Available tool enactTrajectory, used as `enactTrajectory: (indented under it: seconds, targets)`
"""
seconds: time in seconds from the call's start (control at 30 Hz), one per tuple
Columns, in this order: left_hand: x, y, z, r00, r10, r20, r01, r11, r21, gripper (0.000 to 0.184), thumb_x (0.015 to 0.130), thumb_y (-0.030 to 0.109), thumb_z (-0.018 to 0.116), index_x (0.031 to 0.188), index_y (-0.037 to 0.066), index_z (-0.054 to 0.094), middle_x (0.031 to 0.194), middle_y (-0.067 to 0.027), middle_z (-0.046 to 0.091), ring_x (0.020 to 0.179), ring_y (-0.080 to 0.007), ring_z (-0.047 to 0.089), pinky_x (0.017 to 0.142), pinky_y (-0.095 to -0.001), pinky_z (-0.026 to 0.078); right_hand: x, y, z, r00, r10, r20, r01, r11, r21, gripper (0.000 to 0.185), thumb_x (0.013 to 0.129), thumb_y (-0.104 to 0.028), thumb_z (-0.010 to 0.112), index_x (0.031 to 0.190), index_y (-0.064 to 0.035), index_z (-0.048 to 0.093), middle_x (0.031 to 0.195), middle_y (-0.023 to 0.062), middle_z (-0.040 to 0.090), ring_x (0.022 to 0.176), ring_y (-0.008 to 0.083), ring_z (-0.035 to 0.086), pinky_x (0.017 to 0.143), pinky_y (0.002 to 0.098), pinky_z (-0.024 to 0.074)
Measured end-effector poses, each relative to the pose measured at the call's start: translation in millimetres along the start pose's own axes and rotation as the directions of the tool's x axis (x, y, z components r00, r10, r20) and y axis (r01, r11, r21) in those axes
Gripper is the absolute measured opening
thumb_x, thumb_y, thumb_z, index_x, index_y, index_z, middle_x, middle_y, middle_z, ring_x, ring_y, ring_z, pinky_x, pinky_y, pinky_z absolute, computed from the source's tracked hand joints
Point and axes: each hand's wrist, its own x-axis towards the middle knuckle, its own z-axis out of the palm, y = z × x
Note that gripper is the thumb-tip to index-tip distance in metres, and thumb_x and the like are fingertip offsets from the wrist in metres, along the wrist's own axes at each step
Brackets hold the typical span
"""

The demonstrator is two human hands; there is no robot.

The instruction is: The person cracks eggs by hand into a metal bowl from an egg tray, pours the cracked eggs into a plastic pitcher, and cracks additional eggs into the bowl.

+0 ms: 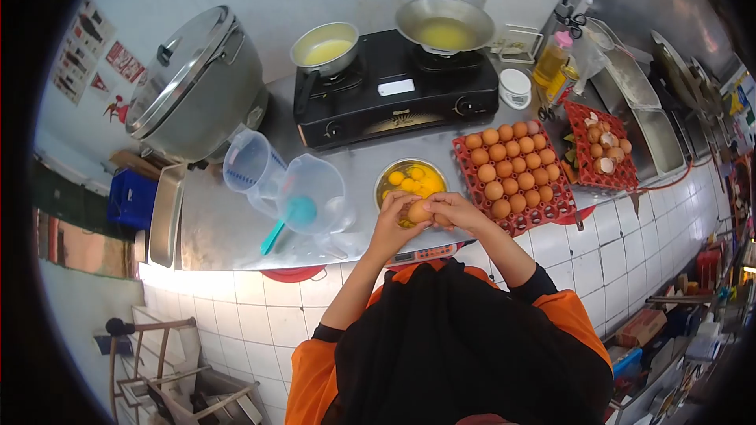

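Note:
Over the near edge of a metal bowl (381, 182), my left hand (391, 223) is closed on a brown egg (419, 212). My right hand (457, 214) meets it from the other side, its fingers closed round brown shell too; whether this is the same egg or a second one is unclear. Several yellow yolks (417, 179) lie in the bowl. To the right stands a red tray (516, 223) with rows of whole brown eggs (509, 186). Farther right, another red tray (622, 180) holds broken shells (606, 142).
Behind the bowl is a black two-burner stove (396, 114) with a saucepan (324, 49) and a wok (445, 24). Clear plastic jugs (313, 189) and a teal utensil (272, 238) are at left, beside a large pot (201, 86). A white scale (515, 88) and an oil bottle (552, 59) stand at the back right.

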Motion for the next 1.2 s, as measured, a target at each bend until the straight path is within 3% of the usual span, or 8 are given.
enactTrajectory:
  seconds: [0.13, 0.17, 0.23, 0.43, 0.53, 0.83, 1.07, 1.2]
  targets:
    - [-3, -14, 1, 0.992, -0.111, -0.065, 0.097, 0.975, -0.199, 0.053, 0.074, -0.003, 0.078, 0.122, 0.0, 0.055, 0.117, -0.0097, 0.057, 0.108, -0.0192, 0.06, 0.094, -0.0306, 0.053, 10, 4, 10, 0.983, -0.172, -0.062, 0.166, 0.982, -0.089, 0.04, 0.093, -0.027, 0.065, 0.123, -0.0035, 0.054, 0.092, 0.0069, 0.061, 0.075, 0.0095, 0.059, 0.06, 0.0226, 0.0455]
    - [-2, -18, 1, 0.988, -0.126, -0.094, 0.104, 0.973, -0.208, 0.053, 0.075, -0.003, 0.078, 0.122, -0.001, 0.054, 0.116, -0.0096, 0.058, 0.107, -0.0187, 0.061, 0.093, -0.0303, 0.053, 14, 4, 10, 0.925, -0.363, -0.108, 0.335, 0.917, -0.217, 0.04, 0.093, -0.024, 0.064, 0.125, -0.0038, 0.052, 0.1, 0.0095, 0.059, 0.086, 0.0129, 0.058, 0.07, 0.0255, 0.0452]
    - [2, -21, 1, 0.977, -0.154, -0.15, 0.118, 0.966, -0.228, 0.053, 0.075, -0.003, 0.077, 0.122, -0.002, 0.054, 0.115, -0.0095, 0.059, 0.106, -0.0179, 0.062, 0.092, -0.0299, 0.053, 17, -6, 18, 0.698, -0.706, -0.12, 0.589, 0.66, -0.466, 0.041, 0.093, -0.019, 0.061, 0.129, -0.0044, 0.048, 0.117, 0.0148, 0.055, 0.106, 0.0196, 0.056, 0.09, 0.0314, 0.0445]
    - [10, -9, -4, 0.962, -0.223, -0.158, 0.199, 0.967, -0.157, 0.047, 0.077, -0.002, 0.076, 0.12, -0.002, 0.056, 0.112, -0.0089, 0.061, 0.102, -0.0166, 0.064, 0.089, -0.0279, 0.054, -7, -31, 43, 0.327, -0.918, 0.226, 0.59, 0.012, -0.808, 0.052, 0.088, -0.009, 0.058, 0.138, -0.0064, 0.045, 0.129, 0.0181, 0.048, 0.12, 0.0383, 0.045, 0.105, 0.0424, 0.0355]
    - [11, -13, -3, 0.965, -0.229, -0.128, 0.219, 0.972, -0.085, 0.051, 0.078, -0.001, 0.077, 0.124, -0.002, 0.055, 0.11, -0.008, 0.063, 0.101, -0.0148, 0.063, 0.086, -0.0273, 0.053, 10, -14, 41, 0.512, -0.807, 0.294, 0.483, -0.012, -0.876, 0.055, 0.087, -0.008, 0.057, 0.14, -0.0064, 0.044, 0.129, 0.0182, 0.048, 0.12, 0.039, 0.045, 0.105, 0.0439, 0.0353]
    - [22, -15, -8, 0.978, -0.155, -0.141, 0.138, 0.983, -0.119, 0.052, 0.08, -0.005, 0.073, 0.128, -0.002, 0.053, 0.118, -0.0093, 0.06, 0.105, -0.0157, 0.062, 0.088, -0.0257, 0.053, 10, -10, 10, 0.519, -0.775, -0.361, 0.62, 0.632, -0.465, 0.047, 0.089, -0.004, 0.049, 0.136, -0.0047, 0.049, 0.118, 0.0123, 0.051, 0.112, 0.0225, 0.049, 0.1, 0.0326, 0.0369]
    - [37, 8, -25, 0.986, -0.1, -0.134, 0.08, 0.986, -0.145, 0.053, 0.081, -0.005, 0.073, 0.129, -0.001, 0.053, 0.121, -0.0092, 0.059, 0.108, -0.0154, 0.061, 0.09, -0.0259, 0.052, -4, -17, -6, 0.8, -0.579, -0.157, 0.438, 0.743, -0.506, 0.04, 0.092, -0.009, 0.057, 0.132, -0.0061, 0.054, 0.096, 0.0045, 0.061, 0.09, 0.0132, 0.058, 0.083, 0.0258, 0.0453]
    - [42, 18, -28, 0.993, -0.056, -0.105, 0.038, 0.986, -0.165, 0.05, 0.082, -0.004, 0.072, 0.128, -0.001, 0.054, 0.12, -0.0086, 0.06, 0.108, -0.015, 0.061, 0.09, -0.0261, 0.051, 4, -26, 4, 0.936, -0.35, 0.036, 0.352, 0.93, -0.108, 0.043, 0.094, -0.015, 0.063, 0.134, -0.0019, 0.053, 0.095, 0.0044, 0.065, 0.085, 0.0097, 0.059, 0.077, 0.0236, 0.0476]
